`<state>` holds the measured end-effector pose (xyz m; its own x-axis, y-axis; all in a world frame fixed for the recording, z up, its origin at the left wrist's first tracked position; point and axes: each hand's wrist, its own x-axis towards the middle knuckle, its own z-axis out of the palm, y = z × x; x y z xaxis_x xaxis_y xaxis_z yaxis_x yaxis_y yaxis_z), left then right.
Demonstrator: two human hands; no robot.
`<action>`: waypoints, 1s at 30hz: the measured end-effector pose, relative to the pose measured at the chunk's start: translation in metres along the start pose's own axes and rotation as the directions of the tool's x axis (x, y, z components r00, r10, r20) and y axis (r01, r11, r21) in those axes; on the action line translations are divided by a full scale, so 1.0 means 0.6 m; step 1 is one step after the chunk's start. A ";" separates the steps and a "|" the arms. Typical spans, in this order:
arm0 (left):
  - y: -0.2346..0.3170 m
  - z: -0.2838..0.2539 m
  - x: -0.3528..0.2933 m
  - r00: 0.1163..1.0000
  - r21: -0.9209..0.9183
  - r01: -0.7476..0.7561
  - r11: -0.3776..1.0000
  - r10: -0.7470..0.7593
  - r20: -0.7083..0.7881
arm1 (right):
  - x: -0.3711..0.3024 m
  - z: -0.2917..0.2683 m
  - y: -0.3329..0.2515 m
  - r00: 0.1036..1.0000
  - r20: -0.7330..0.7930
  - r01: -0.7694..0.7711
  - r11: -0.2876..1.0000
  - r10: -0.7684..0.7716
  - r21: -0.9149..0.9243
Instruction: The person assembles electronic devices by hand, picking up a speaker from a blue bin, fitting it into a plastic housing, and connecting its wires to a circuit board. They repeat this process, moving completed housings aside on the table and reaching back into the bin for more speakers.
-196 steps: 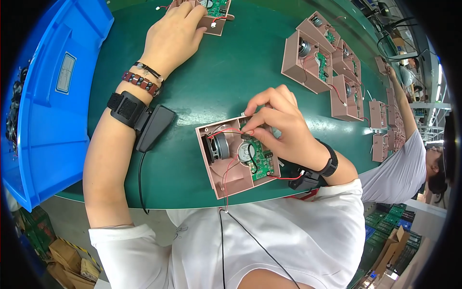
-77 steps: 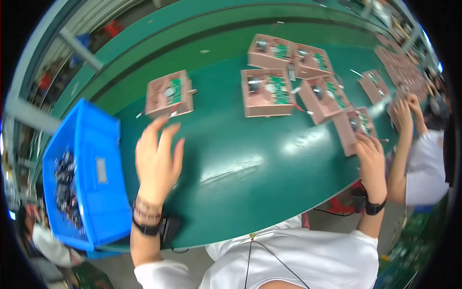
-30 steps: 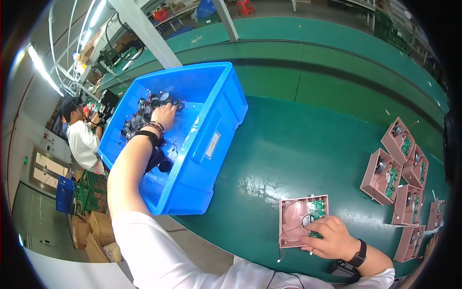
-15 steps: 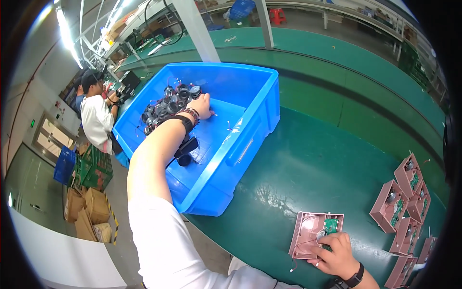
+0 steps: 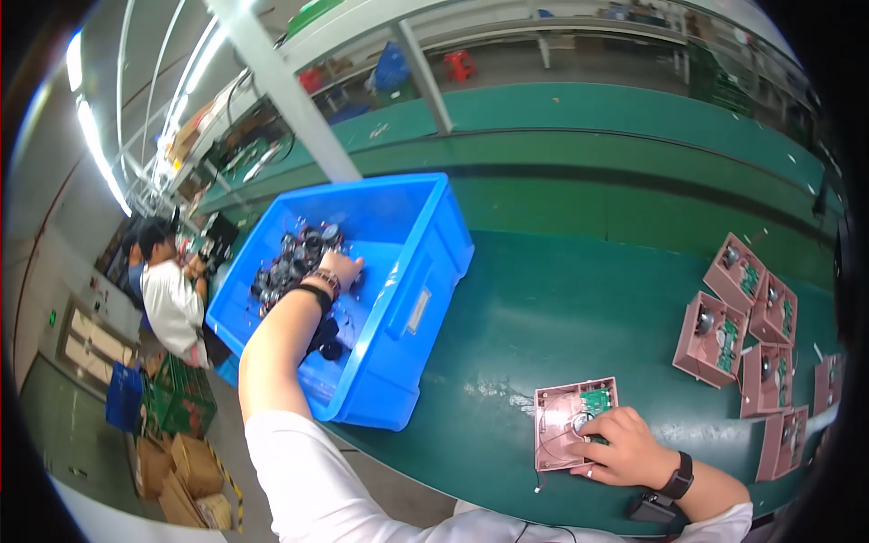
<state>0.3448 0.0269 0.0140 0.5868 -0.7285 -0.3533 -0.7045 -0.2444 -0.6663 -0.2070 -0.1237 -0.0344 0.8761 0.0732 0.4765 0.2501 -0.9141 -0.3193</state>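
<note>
My left hand (image 5: 342,269) reaches into a blue plastic bin (image 5: 398,312), at the right edge of a heap of small black round speakers (image 5: 294,262) with thin wires. Its fingers curl downward; what they close on is hidden. My right hand (image 5: 625,448) grips the near right side of an open pink plastic housing (image 5: 554,407) lying on the table, some fingers reaching inside. In that housing are a green circuit board (image 5: 596,401) and a round speaker (image 5: 577,423), partly covered by the fingers. A thin wire with a white connector (image 5: 539,490) hangs over its near edge.
Several pink housings (image 5: 709,339) with boards and speakers stand at the right of the green table (image 5: 507,317). A small black box (image 5: 652,509) is by my right wrist. Left, a person in white (image 5: 172,303) works near cardboard boxes (image 5: 195,466) and a green crate (image 5: 181,398).
The view has shifted, so the bin appears lower and further left. My left hand stays in the bin by the speakers; my right hand stays on the pink housing.
</note>
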 end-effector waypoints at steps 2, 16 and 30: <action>-0.001 -0.014 -0.006 0.999 0.085 -0.038 0.996 0.039 -0.011 | 0.000 -0.001 0.000 1.000 -0.025 -0.005 1.000 0.005 -0.010; -0.015 -0.298 -0.252 0.631 -0.512 -0.062 0.857 -0.364 -0.685 | 0.002 -0.008 0.005 0.988 0.081 0.127 0.991 -0.129 0.032; 0.427 -0.275 -0.363 0.517 -0.473 -0.765 0.437 -0.020 -0.856 | 0.009 -0.144 -0.003 0.907 0.420 -0.028 0.993 -0.025 0.118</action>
<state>-0.0294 0.0173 0.0288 -0.0239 -0.9194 0.3926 -0.9454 0.1484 0.2900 -0.2381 -0.1561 0.0396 0.9617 0.2567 0.0960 0.2727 -0.8621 -0.4271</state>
